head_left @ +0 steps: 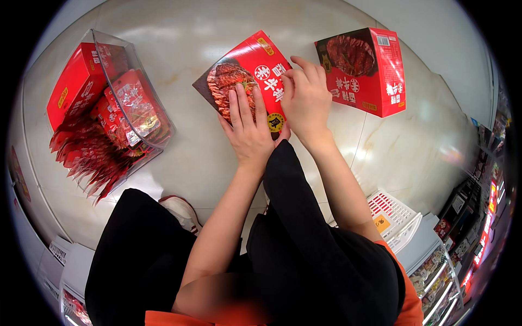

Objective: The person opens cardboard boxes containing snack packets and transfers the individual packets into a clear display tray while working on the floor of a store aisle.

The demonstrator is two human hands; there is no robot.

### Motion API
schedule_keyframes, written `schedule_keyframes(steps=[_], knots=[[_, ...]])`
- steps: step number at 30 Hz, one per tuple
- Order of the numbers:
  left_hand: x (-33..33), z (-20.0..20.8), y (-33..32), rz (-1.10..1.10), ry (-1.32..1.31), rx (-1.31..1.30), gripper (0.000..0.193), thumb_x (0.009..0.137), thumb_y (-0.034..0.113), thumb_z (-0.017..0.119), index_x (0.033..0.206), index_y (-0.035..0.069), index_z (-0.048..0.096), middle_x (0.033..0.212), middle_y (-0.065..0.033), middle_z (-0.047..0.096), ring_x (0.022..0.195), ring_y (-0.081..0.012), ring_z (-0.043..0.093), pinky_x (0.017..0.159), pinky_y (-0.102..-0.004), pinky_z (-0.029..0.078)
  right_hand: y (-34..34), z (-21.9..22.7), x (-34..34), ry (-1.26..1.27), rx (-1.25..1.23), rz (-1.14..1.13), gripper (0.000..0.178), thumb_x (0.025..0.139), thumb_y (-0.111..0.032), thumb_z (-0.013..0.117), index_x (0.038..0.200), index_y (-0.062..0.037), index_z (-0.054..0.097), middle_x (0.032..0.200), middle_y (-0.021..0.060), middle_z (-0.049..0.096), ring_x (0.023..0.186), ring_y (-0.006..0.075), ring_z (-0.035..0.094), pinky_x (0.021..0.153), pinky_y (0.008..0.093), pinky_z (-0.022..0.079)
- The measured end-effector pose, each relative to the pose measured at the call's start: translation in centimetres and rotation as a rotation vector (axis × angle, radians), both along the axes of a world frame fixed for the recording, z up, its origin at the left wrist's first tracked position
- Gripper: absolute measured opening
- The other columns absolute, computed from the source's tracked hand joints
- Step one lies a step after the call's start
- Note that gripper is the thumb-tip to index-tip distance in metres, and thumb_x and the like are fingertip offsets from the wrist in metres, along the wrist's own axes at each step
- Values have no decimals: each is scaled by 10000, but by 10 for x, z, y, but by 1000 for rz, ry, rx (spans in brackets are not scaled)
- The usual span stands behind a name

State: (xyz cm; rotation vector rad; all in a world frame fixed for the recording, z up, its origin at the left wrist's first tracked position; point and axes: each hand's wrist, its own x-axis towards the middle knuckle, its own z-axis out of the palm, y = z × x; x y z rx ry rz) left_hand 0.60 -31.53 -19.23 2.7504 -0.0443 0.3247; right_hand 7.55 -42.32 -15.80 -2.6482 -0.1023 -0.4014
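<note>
A red carton (244, 62) with a picture of grilled meat stands turned at an angle in front of me. My left hand (249, 127) lies on its picture side with fingers stretched and spread. At the carton's right edge my right hand (309, 106) is bent inward, its fingers closed against that edge; the exact hold of the fingertips is partly hidden. To the right, apart from both hands, is a second red carton (353, 70) of the same design.
On the left, a clear plastic bin (128, 103) contains another red carton (79, 87) and many red packets (98, 149). Glossy floor tiles (179, 49) lie beneath everything. My knees and a shoe (180, 212) are near. A white basket (399, 214) and lit shelves (435, 277) stand at lower right.
</note>
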Motion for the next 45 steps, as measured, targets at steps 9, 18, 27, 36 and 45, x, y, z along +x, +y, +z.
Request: schedule_keyframes(steps=[9,18,27,36,45], knots=[[-1,3,1,-21,41,15,943,738,618,620,1455,49,390,1489,-228,366,1391,-363,340,1013,-619,320,14,-4,0,191,-175,-70,127,840,-22,565,943,38,520,1023,178,545,966,376,559,745,456,498],[0,1,-1,-8,-4,-3,922,703,540,661,1438,45,408,1488,-230,365,1389,-367,338,1010,-621,327,-30,-15,5,123,377,-147,174,828,-65,664,973,22,624,989,157,592,882,296,607,759,394,497],[-1,0,1,-7,1,7,935,712,563,656,1446,47,392,1499,-234,342,1398,-370,321,1006,-614,328,-5,-16,-4,-112,196,-34,117,734,-43,709,850,-36,707,1075,86,622,1009,285,543,838,378,453],[-1,4,1,-27,33,15,973,716,616,639,1460,47,374,1511,-236,321,1405,-374,310,1011,-608,319,11,-1,1,175,-213,-59,163,822,-25,589,973,27,559,1107,169,544,1037,343,521,850,396,432],[1,3,-2,-9,-2,-2,920,709,527,659,1447,48,391,1496,-236,344,1396,-373,322,1007,-622,330,-30,-22,5,95,382,-103,139,886,-77,628,966,29,587,963,146,589,881,282,614,780,369,502]])
